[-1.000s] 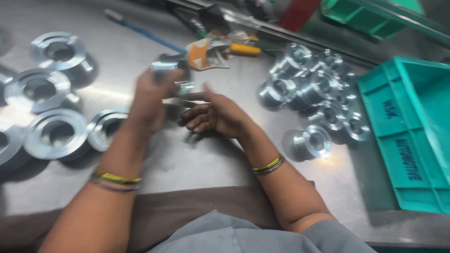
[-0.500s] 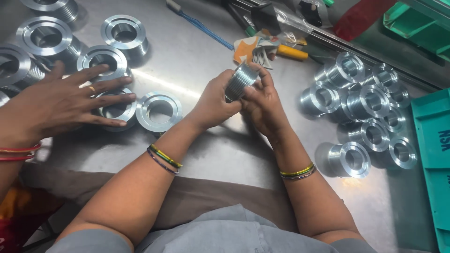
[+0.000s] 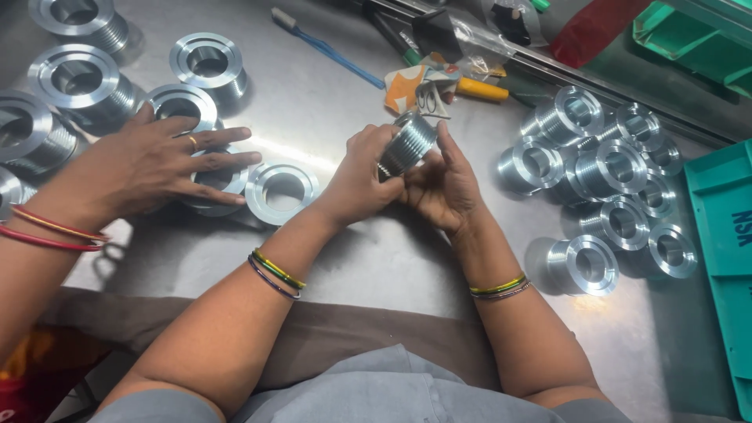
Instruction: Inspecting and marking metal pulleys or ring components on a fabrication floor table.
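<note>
A ribbed metal pulley (image 3: 409, 141) is held above the steel table between both my hands. My left hand (image 3: 362, 174) grips its near side, and my right hand (image 3: 443, 182) cups it from the right with fingers curled around it. Both my wrists wear thin coloured bangles. Another person's hand (image 3: 153, 166), with red bangles and a ring, rests flat on a flanged pulley (image 3: 217, 182) at the left.
Several flanged pulleys (image 3: 78, 78) lie at the left, one (image 3: 282, 190) beside my left hand. A cluster of smaller ribbed pulleys (image 3: 607, 168) sits at the right. A teal crate (image 3: 724, 235) stands at the right edge. A blue brush (image 3: 325, 47), a yellow-handled tool (image 3: 478, 88) and a cloth lie behind.
The view has shifted, so the left pulleys come into sight. Another person's hand came in and lies on a flanged pulley. Both my hands closed on the ribbed pulley and keep holding it.
</note>
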